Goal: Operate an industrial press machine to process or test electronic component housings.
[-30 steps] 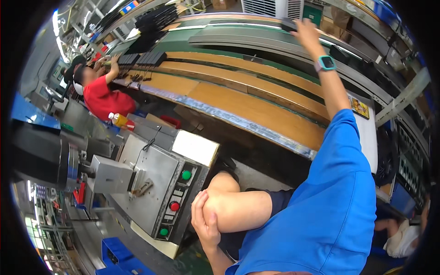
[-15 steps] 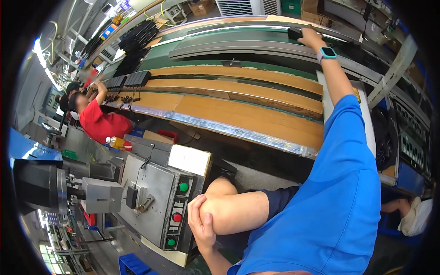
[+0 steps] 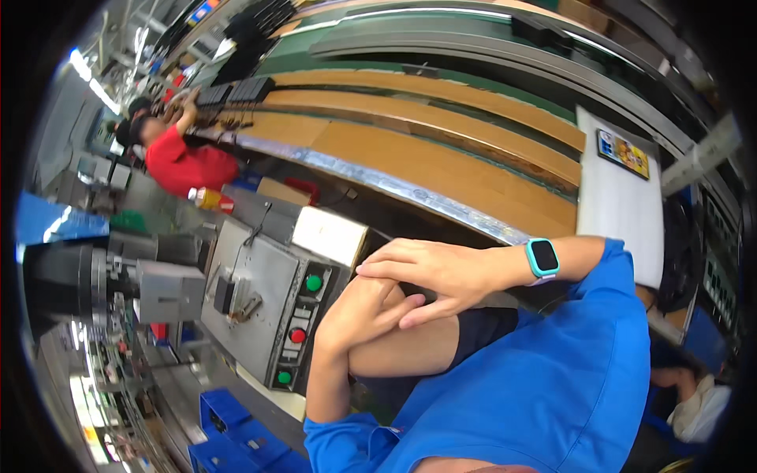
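My right hand (image 3: 441, 272), with a turquoise watch (image 3: 542, 256) on its wrist, lies flat across the back of my left hand (image 3: 347, 315). Its fingers are stretched out and hold nothing. Beneath it, my left hand rests on my bent knee (image 3: 406, 347), part of its fingers hidden and its thumb side pointing right. Left of both hands stands a grey machine with a control panel (image 3: 297, 335) of green and red buttons. In the fixture on its plate sits a small black block (image 3: 224, 296). On the far belt lies a dark box (image 3: 530, 30).
A long bench with wooden strips (image 3: 441, 158) and a metal front edge crosses ahead. A phone-like thing (image 3: 623, 154) lies on a white sheet (image 3: 619, 213) at right. A person in red (image 3: 189, 165) sits far left, near several black adapters (image 3: 236, 93). Blue crates (image 3: 244, 441) stand lower left.
My right hand has let go of the dark box on the far belt and come back onto my left hand. The view has shifted somewhat.
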